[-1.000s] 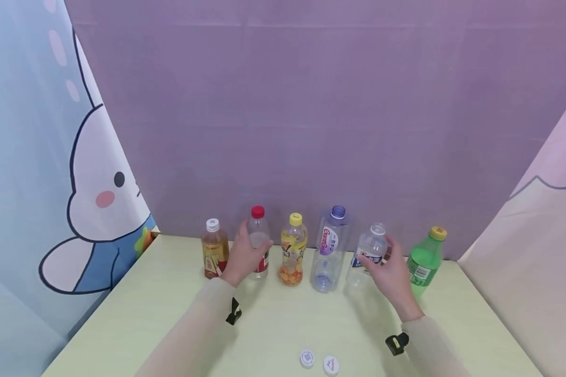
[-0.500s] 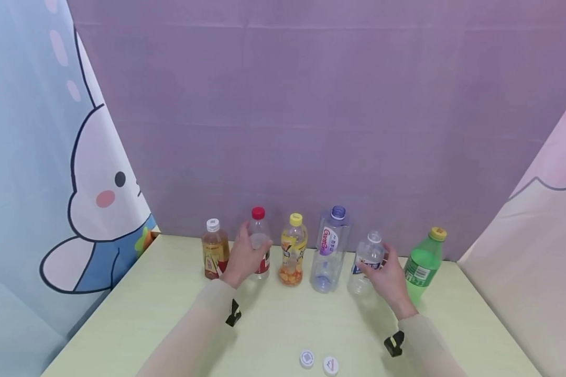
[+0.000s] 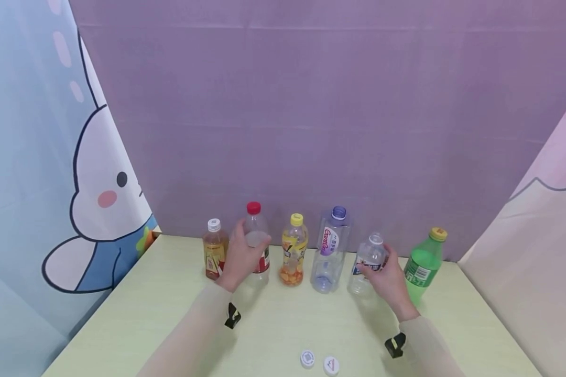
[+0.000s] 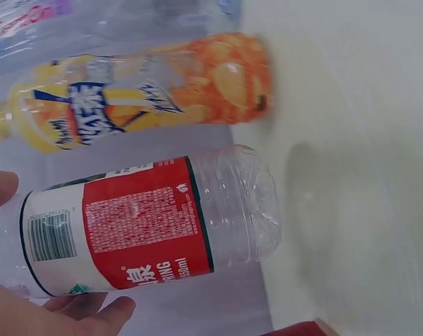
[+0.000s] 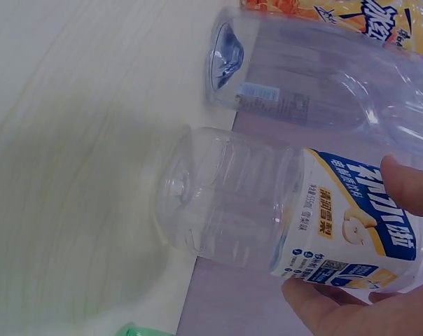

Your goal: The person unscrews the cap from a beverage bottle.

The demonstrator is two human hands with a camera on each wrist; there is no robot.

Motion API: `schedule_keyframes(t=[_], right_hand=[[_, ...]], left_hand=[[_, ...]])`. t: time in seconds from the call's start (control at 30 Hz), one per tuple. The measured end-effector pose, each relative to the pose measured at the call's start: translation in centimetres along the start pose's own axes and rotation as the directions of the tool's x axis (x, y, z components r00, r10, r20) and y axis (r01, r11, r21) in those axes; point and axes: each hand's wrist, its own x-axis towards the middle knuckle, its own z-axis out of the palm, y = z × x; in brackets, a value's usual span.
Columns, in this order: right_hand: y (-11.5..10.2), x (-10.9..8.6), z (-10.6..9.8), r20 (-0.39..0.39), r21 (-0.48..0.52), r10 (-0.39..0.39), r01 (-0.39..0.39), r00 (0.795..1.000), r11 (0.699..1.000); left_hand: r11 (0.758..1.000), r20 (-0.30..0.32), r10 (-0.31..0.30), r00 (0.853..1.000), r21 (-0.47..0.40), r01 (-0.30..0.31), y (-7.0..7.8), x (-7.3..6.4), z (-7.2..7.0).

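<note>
My left hand (image 3: 243, 257) grips a clear water bottle (image 4: 148, 224) with a red and white label and a red cap (image 3: 253, 208). In the left wrist view its base looks slightly off the table, with a shadow apart from it. My right hand (image 3: 389, 280) holds a clear uncapped drink bottle (image 5: 344, 217) around its blue and white label. That bottle stands upright on the table, its mouth (image 3: 376, 239) bare. Between the hands stand a yellow-capped iced tea bottle (image 3: 293, 251) and a tall clear uncapped bottle (image 3: 327, 256) with a pink and white label.
An amber drink bottle (image 3: 214, 251) with a white cap stands left of my left hand. Right of my right hand is a green bottle (image 3: 423, 264) with a yellow cap. Two white caps (image 3: 307, 358) lie near the front of the table (image 3: 264, 335). A purple curtain (image 3: 311, 104) hangs behind.
My right hand lowered the clear drink bottle slightly to the table, and it has been still since. My left hand has just shifted the red-capped bottle a little up and left.
</note>
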Motion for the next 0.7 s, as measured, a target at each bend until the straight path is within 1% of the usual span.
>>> schedule_keyframes(t=[0.07, 0.13, 0.23, 0.3, 0.4, 0.47, 0.7], right_hand=[[0.0, -0.1, -0.2, 0.007, 0.001, -0.005, 0.005, 1.000, 1.000], [0.0, -0.2, -0.4, 0.008, -0.008, -0.013, 0.014, 1.000, 1.000], [-0.1, -0.5, -0.9, -0.005, -0.057, -0.028, 0.028, 1.000, 0.998], [-0.4, -0.9, -1.2, -0.014, -0.093, -0.039, 0.037, 0.999, 0.995], [-1.1, -1.6, -1.6, -0.025, -0.132, -0.064, 0.060, 0.998, 0.989], [-1.8, -2.1, -1.8, -0.034, -0.146, -0.094, 0.088, 0.995, 0.985], [-4.4, -3.8, -2.5, -0.068, -0.175, -0.190, 0.176, 0.979, 0.969]], left_hand=[[1.000, -0.011, 0.011, 1.000, -0.028, -0.011, 0.4, -0.2, -0.3], [0.999, -0.014, 0.028, 1.000, -0.037, -0.029, 0.7, -0.4, -0.5], [0.998, -0.021, 0.061, 0.998, -0.032, -0.062, 1.0, -0.8, -0.7], [0.995, -0.024, 0.094, 0.995, -0.024, -0.095, 1.0, -1.1, -0.8], [0.990, -0.035, 0.138, 0.990, -0.016, -0.138, 1.0, -1.5, -1.0], [0.987, -0.040, 0.162, 0.986, -0.009, -0.163, 1.0, -1.9, -1.1], [0.974, -0.069, 0.228, 0.971, 0.002, -0.228, 1.5, -3.1, -1.5]])
